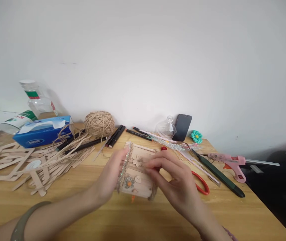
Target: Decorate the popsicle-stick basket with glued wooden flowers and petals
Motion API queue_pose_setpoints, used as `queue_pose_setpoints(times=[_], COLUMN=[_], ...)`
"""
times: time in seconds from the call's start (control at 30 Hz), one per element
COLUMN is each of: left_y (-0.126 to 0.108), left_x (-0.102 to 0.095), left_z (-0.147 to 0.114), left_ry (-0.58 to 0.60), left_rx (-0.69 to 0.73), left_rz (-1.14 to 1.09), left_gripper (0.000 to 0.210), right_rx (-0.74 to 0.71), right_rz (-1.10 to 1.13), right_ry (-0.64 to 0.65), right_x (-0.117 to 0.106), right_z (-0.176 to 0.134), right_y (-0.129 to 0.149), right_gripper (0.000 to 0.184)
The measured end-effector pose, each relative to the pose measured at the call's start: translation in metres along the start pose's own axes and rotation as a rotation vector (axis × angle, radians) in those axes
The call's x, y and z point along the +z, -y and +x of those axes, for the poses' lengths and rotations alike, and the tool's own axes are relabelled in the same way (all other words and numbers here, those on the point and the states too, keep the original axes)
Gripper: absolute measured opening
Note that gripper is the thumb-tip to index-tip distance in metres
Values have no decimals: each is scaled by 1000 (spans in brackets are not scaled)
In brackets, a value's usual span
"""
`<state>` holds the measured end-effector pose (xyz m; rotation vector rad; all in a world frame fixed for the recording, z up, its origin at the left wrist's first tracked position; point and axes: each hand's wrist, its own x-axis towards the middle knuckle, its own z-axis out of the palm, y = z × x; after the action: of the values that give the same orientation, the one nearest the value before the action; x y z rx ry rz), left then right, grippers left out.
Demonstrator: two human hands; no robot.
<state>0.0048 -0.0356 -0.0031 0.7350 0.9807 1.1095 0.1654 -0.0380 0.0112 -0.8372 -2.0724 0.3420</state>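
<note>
One wooden table (122,221) under everything; left hand (110,174) clasps the stick-built piece (143,185) by its side above the tabletop, probably bracing it; right hand (178,182) bunches fingertips at its face, grip unclear, beside a small flower cutout (137,161).

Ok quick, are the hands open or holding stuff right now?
Left hand: holding the stick craft by its side.
Right hand: at its front; can't tell if it's pinching something.
</note>
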Motion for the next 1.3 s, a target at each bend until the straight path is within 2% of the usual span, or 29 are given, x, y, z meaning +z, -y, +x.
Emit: queue_pose_setpoints(times=[0.07,0.13,0.2,0.23,0.27,0.33,0.4,0.47,0.53,0.6,0.67,0.77,0.83,0.9,1.0,1.1,1.17,1.23,1.3], left_y=[-4,-8,-11,-12,-12,-12,-12,-12,-14,-18,-24,-32,-35,-37,-40,-43,-43,-42,-41], left_x=[1,0,-1,-2,-3,-6,-9,-13,-16,-18,-19,-22,-25,-28,-33,-34,-34,-34,-33], left_z=[5,8,9,10,10,12,15,17,19,20,21,23,25,27,30,31,31,30,28], left_ry=[65,66,39,40,50,92,143,188,207,177,105,36,69,123,152,156,167,180,174], left_rx=[2,21,20,20,27,64,124,183,230,278,327,338,322,322,314,288,281,278,279], left_rz=[-39,-31,-11,-9,-8,-8,16,71,149,247,359,516,583,635,691,708,711,726,768], left_gripper=[42,41,41,42,43,44,44,46,49,50,49,51,52,51,51,52,52,52,51], right_rx=[34,128,308,428,561,824,988,1055,1119,1168,1176,1109,996,808,525,383,274,115,-45], right_rz=[65,163,370,497,629,840,1008,1126,1191,1251,1291,1119,853,556,170,-131,-268,-354,-406], right_ry=[-63,-272,-514,-573,-561,-359,-134,15,112,157,277,581,651,572,360,91,-32,-54,-46], right_x=[-4,-7,-6,-3,1,13,26,37,45,52,57,59,51,37,12,-3,-3,3,11], right_z=[-3,-9,-17,-22,-27,-35,-39,-40,-37,-34,-33,-35,-33,-28,-16,-6,-3,-1,1], right_y=[-5,-12,-20,-24,-28,-31,-28,-20,-12,-7,-5,-2,4,9,10,2,-3,-5,-3], right_gripper=[15,19,18,17,17,29,43,52,52,49,50,38,19,11,16,23,26,14,12])
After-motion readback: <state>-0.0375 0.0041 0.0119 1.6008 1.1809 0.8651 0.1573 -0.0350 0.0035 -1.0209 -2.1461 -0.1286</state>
